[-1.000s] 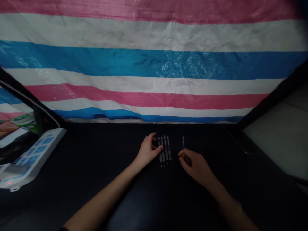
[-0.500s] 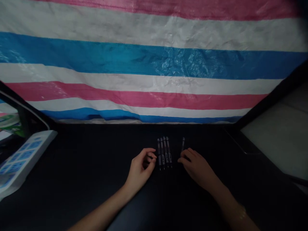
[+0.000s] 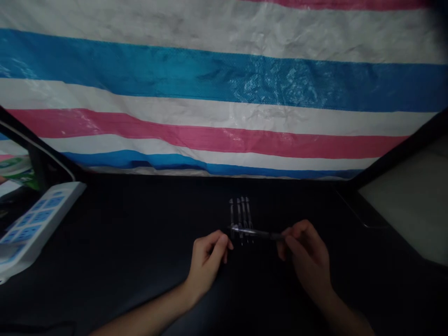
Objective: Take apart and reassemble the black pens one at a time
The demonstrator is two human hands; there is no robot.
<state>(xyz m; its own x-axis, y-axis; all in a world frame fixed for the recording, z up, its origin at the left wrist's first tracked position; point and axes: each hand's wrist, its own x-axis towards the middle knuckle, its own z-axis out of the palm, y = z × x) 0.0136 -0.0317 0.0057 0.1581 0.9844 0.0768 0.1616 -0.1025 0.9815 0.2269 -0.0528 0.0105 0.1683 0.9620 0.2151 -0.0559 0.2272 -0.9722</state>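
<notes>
My right hand (image 3: 308, 259) pinches one end of a slim, see-through pen (image 3: 255, 232) between thumb and fingers. The pen is lifted and lies nearly level, its far end pointing left. Behind it, a row of several similar pens (image 3: 239, 212) rests upright to my view on the dark tabletop; the held pen crosses over their near parts. My left hand (image 3: 210, 261) sits just left of the row, fingers curled with the thumb against them and nothing visible inside. The held pen's left end is a little above these fingertips, apparently not touching.
A white power strip with blue sockets (image 3: 38, 219) runs along the left edge of the black tabletop (image 3: 140, 210). A striped plastic sheet (image 3: 210, 112) hangs behind. Dark frame bars slope at both sides, with green packaging (image 3: 21, 172) at the far left.
My right hand has picked up the single pen that lay right of the row and turned it level, pointing left. My left hand has curled more tightly and shifted slightly nearer to me.
</notes>
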